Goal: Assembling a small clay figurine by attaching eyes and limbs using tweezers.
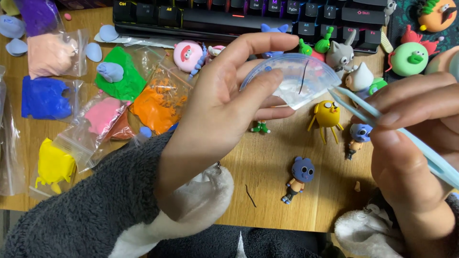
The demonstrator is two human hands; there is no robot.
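My left hand holds up a clear fan-shaped plastic piece above the wooden desk, with a thin dark strand stuck on it. My right hand pinches a pair of pale blue tweezers, whose tips almost touch the plastic's right edge. Below them stand small clay figures: a yellow dog-like one, a small blue-headed one and a purple-headed one. A thin dark strand lies on the desk.
Bags of coloured clay lie left: orange, green, pink, blue, yellow. A black keyboard runs along the back. More clay figures crowd the right rear.
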